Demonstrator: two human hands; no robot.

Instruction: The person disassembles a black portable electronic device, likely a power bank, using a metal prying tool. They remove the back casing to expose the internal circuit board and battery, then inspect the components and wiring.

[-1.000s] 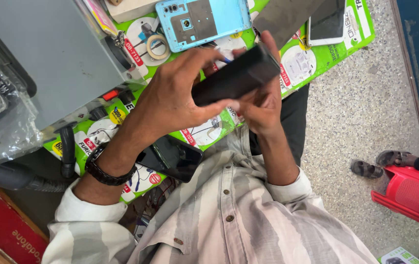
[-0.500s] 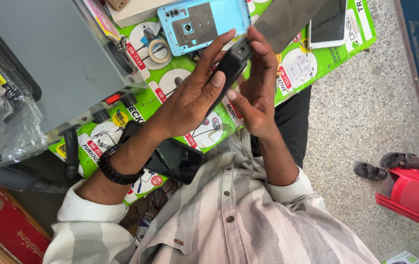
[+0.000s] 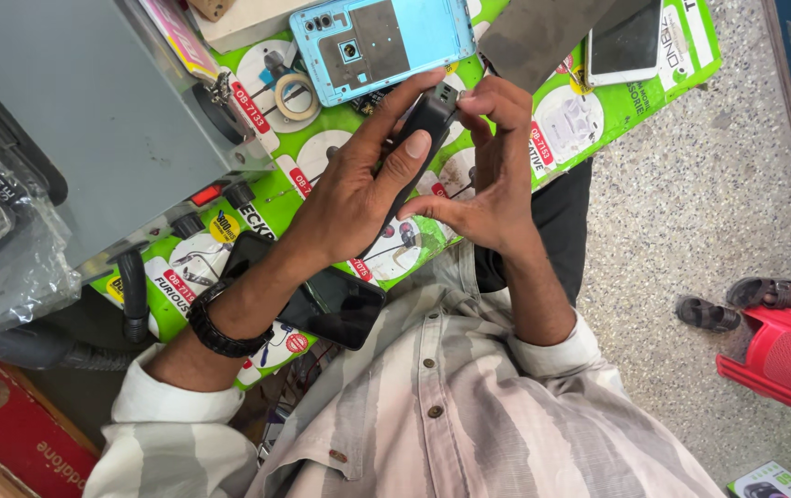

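A slim black phone (image 3: 419, 138) is held edge-on above the green printed mat (image 3: 681, 55). My left hand (image 3: 358, 184) wraps its lower part, thumb and fingers along its side. My right hand (image 3: 492, 175) pinches the phone's upper end with the fingertips. A light blue phone back frame (image 3: 381, 41) lies on the mat just beyond the hands. A second dark phone (image 3: 326, 300) lies flat on the mat under my left forearm, which wears a black bracelet (image 3: 220, 327).
A grey metal machine (image 3: 72, 111) with knobs and a red switch stands at the left. A tape roll (image 3: 296, 95) lies by the blue frame. A white phone (image 3: 623, 41) and a grey sheet (image 3: 538, 32) lie far right. Another person's sandalled feet (image 3: 737, 304) and a red stool (image 3: 783, 355) are on the floor.
The black phone has turned from lying flat across my hands to standing edge-on. My right fingers moved up to its top end.
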